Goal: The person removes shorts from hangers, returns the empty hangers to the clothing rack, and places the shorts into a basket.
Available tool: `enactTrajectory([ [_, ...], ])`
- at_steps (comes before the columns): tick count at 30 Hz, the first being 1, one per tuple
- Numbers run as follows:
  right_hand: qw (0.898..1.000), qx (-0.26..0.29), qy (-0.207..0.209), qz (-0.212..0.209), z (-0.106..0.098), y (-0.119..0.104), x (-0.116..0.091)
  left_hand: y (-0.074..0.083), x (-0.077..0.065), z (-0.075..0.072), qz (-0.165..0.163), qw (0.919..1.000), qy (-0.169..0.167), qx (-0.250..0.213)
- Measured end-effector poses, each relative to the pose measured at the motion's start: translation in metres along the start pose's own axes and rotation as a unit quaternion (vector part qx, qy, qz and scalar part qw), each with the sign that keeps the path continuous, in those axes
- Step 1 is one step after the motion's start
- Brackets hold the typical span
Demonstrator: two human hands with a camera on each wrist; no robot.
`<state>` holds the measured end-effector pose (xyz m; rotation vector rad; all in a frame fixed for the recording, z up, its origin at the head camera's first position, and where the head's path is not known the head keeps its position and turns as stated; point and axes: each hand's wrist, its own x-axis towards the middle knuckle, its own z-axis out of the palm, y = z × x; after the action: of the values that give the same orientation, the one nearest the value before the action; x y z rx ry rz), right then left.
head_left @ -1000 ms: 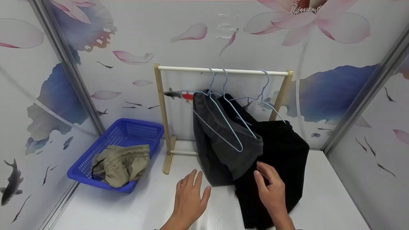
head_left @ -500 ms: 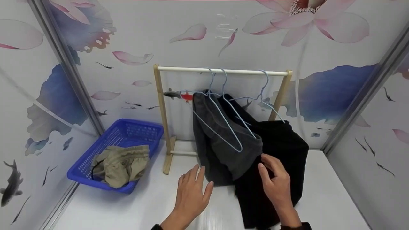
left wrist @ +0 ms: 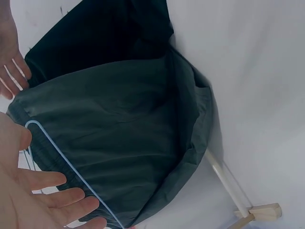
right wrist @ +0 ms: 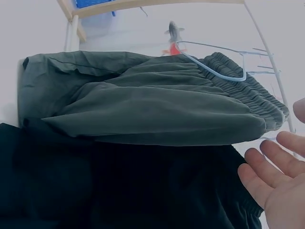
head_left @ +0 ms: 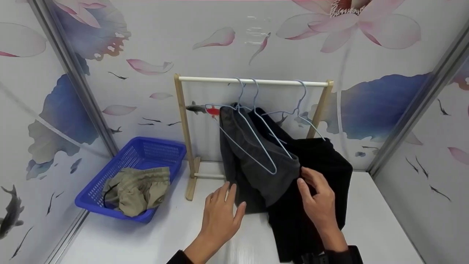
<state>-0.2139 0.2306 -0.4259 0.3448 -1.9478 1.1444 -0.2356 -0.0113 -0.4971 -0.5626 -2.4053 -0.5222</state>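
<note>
Grey elastic-waisted bottoms (head_left: pixel 271 190) hang on a light-blue hanger (head_left: pixel 255 138), tilted, waistband uppermost. Beside and partly behind them are black bottoms (head_left: pixel 331 165), hung from the rack too. My left hand (head_left: pixel 221 216) hovers below the left part of the grey pair, fingers spread, palm toward the cloth in the left wrist view. At the right end of the grey waistband is my right hand (head_left: pixel 318 198), in front of the black cloth. Its fingers (right wrist: pixel 259 171) are loosely bent and hold nothing in the right wrist view.
A small rack with a white rail (head_left: pixel 212 79) and wooden legs (head_left: pixel 185 124) stands against the patterned back wall. Left of it, a blue basket (head_left: pixel 86 200) contains a khaki garment (head_left: pixel 141 187). White tabletop (head_left: pixel 176 238) lies in front; side walls rise left and right.
My right hand has moved up and slightly right to the end of the grey waistband. My left hand has risen a little. The hanging clothes look unmoved.
</note>
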Motion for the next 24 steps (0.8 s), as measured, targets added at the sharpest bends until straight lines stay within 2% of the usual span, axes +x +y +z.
enactTrajectory([
  [6,1.000,0.006,0.003,0.005,0.003,0.010,0.004,0.001,0.008,-0.003,0.013,0.9998,0.005,-0.015],
  [13,1.000,0.001,-0.011,0.025,0.006,0.038,0.010,0.000,0.016,-0.004,0.015,0.9979,-0.030,-0.055],
  [24,0.996,-0.017,-0.063,0.062,0.010,0.037,0.029,0.002,0.030,-0.003,0.023,0.9967,-0.027,-0.073],
])
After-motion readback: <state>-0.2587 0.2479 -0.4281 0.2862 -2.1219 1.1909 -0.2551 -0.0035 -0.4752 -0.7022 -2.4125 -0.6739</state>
